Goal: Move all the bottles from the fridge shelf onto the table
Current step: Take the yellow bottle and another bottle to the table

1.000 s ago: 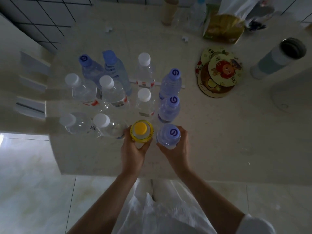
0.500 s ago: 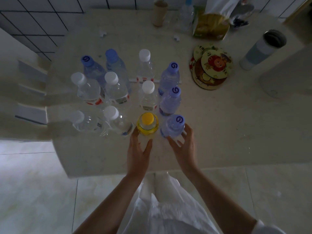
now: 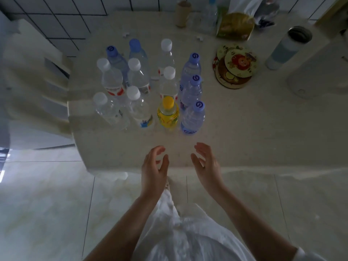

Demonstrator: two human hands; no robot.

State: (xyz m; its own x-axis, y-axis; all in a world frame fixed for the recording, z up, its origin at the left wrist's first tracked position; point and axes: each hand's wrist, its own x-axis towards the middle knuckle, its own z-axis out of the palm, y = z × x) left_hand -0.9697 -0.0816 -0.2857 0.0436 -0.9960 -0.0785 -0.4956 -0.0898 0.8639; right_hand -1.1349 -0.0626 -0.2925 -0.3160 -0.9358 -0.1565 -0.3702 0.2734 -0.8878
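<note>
Pale stone table [image 3: 244,129] carries a cluster of upright bottles [image 3: 139,76] toward its left side. Nearest stand a yellow bottle [image 3: 168,113] and, just right of it, a blue-capped bottle [image 3: 193,117]. Both hands hover over the near table edge, apart from the bottles: left hand [image 3: 153,170] and right hand [image 3: 206,166], each empty with fingers loosely spread. Coasters [image 3: 233,66] and a flask [image 3: 288,48] lie far right.

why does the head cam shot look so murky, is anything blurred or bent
Head view: dim, flat light with a grey cast, so the clear bottles barely stand out from the pale table; the left margin is smeared with ghosted streaks; the wide lens bows the table edge; the yellow bottle and both open hands, left hand and right hand, stay fairly sharp.
</note>
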